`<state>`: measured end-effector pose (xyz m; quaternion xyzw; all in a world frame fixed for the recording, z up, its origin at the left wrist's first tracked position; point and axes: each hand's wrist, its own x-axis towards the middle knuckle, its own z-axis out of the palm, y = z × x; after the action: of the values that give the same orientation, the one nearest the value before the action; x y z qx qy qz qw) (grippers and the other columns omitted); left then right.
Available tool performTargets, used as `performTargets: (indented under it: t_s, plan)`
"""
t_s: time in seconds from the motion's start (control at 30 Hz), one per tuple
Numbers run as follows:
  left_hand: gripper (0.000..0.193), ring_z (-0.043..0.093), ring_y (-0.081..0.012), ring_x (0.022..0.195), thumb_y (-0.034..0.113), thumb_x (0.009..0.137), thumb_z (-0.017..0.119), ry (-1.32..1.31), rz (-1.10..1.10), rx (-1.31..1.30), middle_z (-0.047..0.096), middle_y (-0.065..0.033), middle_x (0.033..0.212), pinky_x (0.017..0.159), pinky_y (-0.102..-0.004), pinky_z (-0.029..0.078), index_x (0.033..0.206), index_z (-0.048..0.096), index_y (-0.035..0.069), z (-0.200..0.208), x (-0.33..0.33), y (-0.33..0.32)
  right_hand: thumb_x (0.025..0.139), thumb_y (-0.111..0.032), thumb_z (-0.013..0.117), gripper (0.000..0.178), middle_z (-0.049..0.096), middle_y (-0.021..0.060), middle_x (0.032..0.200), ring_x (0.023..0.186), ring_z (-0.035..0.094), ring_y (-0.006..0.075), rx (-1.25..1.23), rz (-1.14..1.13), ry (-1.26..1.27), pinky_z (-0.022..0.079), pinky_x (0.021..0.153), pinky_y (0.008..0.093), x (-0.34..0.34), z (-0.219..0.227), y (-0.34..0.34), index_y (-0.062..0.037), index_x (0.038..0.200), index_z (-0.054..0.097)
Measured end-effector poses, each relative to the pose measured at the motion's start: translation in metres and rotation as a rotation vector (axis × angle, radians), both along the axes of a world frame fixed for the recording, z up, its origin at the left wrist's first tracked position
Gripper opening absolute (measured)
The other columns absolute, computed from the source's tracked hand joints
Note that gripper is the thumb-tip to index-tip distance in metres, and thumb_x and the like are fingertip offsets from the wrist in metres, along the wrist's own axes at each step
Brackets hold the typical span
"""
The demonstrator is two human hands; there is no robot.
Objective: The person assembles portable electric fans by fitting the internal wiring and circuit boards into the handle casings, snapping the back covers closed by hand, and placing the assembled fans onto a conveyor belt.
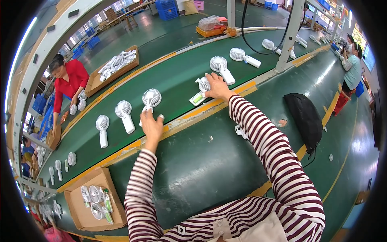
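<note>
White hand-held fans lie in a row on the green conveyor belt [169,109]. My left hand [152,128] has its fingers curled round the handle of a fan [151,97], whose round head points away from me. My right hand [218,87] grips another fan [204,84] by its head, near the belt's front edge. That fan's handle shows a green cell [197,97] in it. Just beyond my right hand lies another fan [218,63]. To the left of my left hand are two more fans, one nearer [123,109] and one farther off [102,123].
A cardboard tray [74,205] with several fans stands at the lower left. A black bag [303,121] lies on the green bench [193,173], right of my right arm. Across the belt, a person in red [70,80] handles parts beside a box of white pieces [94,82]. A metal post [288,40] rises beyond.
</note>
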<state>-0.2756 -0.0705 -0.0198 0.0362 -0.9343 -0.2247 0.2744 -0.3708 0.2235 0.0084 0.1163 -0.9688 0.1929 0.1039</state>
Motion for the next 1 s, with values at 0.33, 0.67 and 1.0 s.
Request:
performTargets:
  t_s: [0.33,0.67,1.0]
  plan:
    - [0.029,0.061,-0.0176,0.09,0.008,0.077,0.063,-0.58,-0.449,0.81,0.061,-0.011,0.097,0.079,-0.0263,0.048,0.103,0.059,-0.005,0.013,0.195,0.051,0.064,-0.038,0.064,0.057,0.055,0.0183,0.101,0.095,0.054,0.0326,-0.516,-0.078,0.001,0.043,0.082,0.038,0.067,0.036,-0.014,-0.0002,0.106,0.057]
    - [0.023,0.055,-0.0063,0.071,0.008,0.078,0.063,-0.577,-0.331,0.989,0.063,-0.0026,0.08,0.069,-0.0216,0.045,0.1,0.062,0.0,-0.01,0.256,0.048,0.072,-0.011,0.063,0.05,0.058,0.0086,0.102,0.095,0.056,0.0143,-1.199,-0.082,-0.31,0.043,0.084,0.0273,0.273,0.006,0.019,0.0056,0.116,0.046]
    - [0.069,0.05,-0.0304,0.093,0.022,0.058,0.077,-0.252,-0.399,-0.065,0.048,-0.0143,0.11,0.079,-0.0381,0.044,0.117,0.048,0.0,0.018,0.234,0.098,0.076,-0.005,0.064,0.045,0.056,0.0107,0.106,0.095,0.056,0.0145,-1.138,-0.088,-0.155,0.045,0.081,0.0254,0.309,-0.023,0.054,0.0065,0.116,0.045]
